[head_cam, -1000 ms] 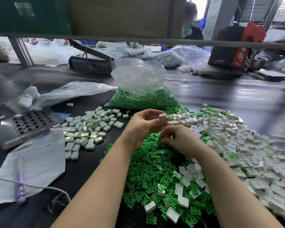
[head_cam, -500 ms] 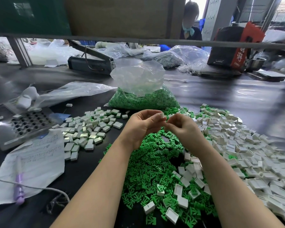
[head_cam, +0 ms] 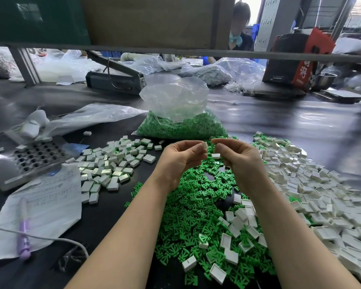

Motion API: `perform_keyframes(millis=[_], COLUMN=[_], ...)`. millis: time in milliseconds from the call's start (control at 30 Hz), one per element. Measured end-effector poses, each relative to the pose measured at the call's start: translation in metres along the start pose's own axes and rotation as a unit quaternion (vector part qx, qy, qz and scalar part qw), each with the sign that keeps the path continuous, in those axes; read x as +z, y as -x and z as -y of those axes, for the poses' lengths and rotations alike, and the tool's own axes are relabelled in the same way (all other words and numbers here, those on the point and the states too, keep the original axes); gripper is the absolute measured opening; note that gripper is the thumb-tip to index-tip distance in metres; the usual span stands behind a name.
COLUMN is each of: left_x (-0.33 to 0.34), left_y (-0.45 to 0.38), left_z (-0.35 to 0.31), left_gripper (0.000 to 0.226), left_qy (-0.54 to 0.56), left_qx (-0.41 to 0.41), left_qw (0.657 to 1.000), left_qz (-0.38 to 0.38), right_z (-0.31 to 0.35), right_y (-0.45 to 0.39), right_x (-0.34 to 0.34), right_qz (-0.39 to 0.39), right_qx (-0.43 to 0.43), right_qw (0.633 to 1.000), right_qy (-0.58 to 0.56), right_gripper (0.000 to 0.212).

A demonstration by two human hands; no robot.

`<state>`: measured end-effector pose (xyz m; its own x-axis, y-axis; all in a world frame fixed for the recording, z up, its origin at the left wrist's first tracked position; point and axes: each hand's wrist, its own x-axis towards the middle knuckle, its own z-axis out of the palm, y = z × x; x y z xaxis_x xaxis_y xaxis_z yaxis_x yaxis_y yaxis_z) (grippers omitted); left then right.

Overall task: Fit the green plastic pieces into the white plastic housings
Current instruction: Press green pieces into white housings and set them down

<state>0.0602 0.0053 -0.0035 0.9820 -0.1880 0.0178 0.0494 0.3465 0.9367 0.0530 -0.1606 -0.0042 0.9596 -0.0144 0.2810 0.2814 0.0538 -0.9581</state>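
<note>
the dark, glossy work table [head_cam: 279,126] fills the view. at 3 o'clock of the hands sprawls the broad heap of open white plastic housings [head_cam: 313,184], too many to count. from the middle down to 6 o'clock lies the loose pile of small green plastic pieces [head_cam: 192,205], likewise uncountable, with roughly a dozen stray housings on top of it. at 12 o'clock stands one clear plastic bag of green pieces [head_cam: 179,122]. at 9 o'clock sits a smaller cluster of white housings with green showing inside [head_cam: 111,163], several dozen at least. further toward 9 o'clock rests one grey metal block with rows of square holes [head_cam: 29,159], and at 8 o'clock one handwritten paper sheet [head_cam: 46,205] with one purple pen [head_cam: 24,236] lying on it.

the left hand [head_cam: 181,161] is raised over the green pile, fingers curled, pinching one small white housing [head_cam: 204,146] at its fingertips. the right hand [head_cam: 238,157] sits just at 3 o'clock of that housing, thumb and forefinger pinched close together; whether they hold a green piece cannot be told. the two hands' fingertips are near, with a small gap between them.
</note>
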Motion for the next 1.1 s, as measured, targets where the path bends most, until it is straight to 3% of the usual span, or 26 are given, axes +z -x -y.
perform_keyframes(millis=[467,633,833,1100], left_x=[0.0023,0.0015,0.0033,0.0068], left_y=[0.0016,0.0018,0.0021,0.0028], left_z=[0.0013,0.0015,0.0023,0.003], left_gripper=[0.028,0.027,0.017,0.013], left_qy=[-0.041,-0.047,-0.063,-0.095], left_qx=[-0.001,-0.004,-0.006,0.016], left_qw=[0.999,0.999,0.998,0.995], left_qz=[0.004,0.003,-0.001,-0.016], right_z=[-0.0011,-0.0036,-0.0058,-0.0065], right_y=[-0.0005,-0.0007,-0.0024,-0.0022], right_x=[0.0058,0.0048,0.0061,0.0069], right_qz=[-0.026,-0.021,-0.077,-0.074], right_qx=[0.014,-0.019,-0.031,-0.012], right_qw=[1.0,0.999,0.997,0.997], right_qy=[0.006,0.017,0.006,0.007], right_gripper=[0.007,0.021,0.008,0.003])
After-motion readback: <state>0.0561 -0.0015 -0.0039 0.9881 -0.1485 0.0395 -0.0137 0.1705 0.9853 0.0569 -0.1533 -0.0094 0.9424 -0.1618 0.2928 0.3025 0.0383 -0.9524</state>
